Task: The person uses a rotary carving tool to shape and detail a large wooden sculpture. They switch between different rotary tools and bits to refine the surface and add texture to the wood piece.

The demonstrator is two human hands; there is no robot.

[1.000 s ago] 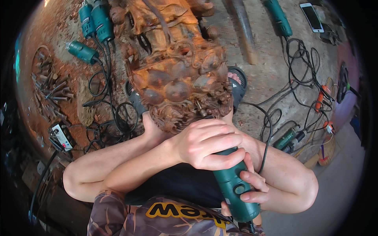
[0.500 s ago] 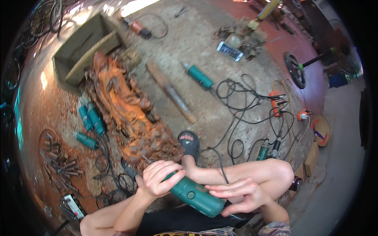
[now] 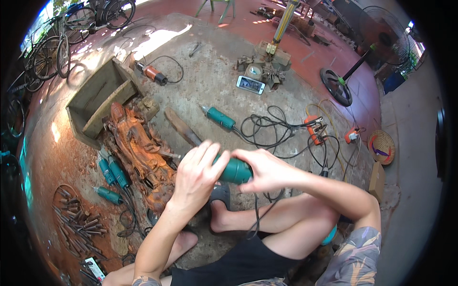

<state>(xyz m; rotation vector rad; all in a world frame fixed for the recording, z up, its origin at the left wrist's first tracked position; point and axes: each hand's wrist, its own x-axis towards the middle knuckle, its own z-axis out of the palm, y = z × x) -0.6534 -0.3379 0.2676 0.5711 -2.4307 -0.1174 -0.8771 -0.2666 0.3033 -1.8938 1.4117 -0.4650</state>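
Note:
My left hand (image 3: 196,175) wraps round the front of a green die grinder (image 3: 237,171). My right hand (image 3: 263,168) holds the back end of the same tool, thumb and fingers on either side. A metal bit sticks out to the left from the tool's nose, over the orange-brown wood carving (image 3: 136,142), which has a figure and knobbly relief. I cannot tell whether its tip touches the wood. The carving leans with its far end at a wooden, box-like support (image 3: 98,102). My left hand covers part of the carving's near right side.
More green grinders lie left of the carving (image 3: 110,171) and beyond the tool (image 3: 219,117). A pile of metal bits (image 3: 78,224) is at left. Black cables (image 3: 267,131) run to an orange power strip (image 3: 315,129). A wooden stick (image 3: 181,126), phone (image 3: 250,85) and fan (image 3: 341,86) stand or lie farther off.
Both hands have carried the grinder up and away from my lap, bringing its bit over the middle of the carving. My right hand has closed round the tool's back end. The view has tilted up.

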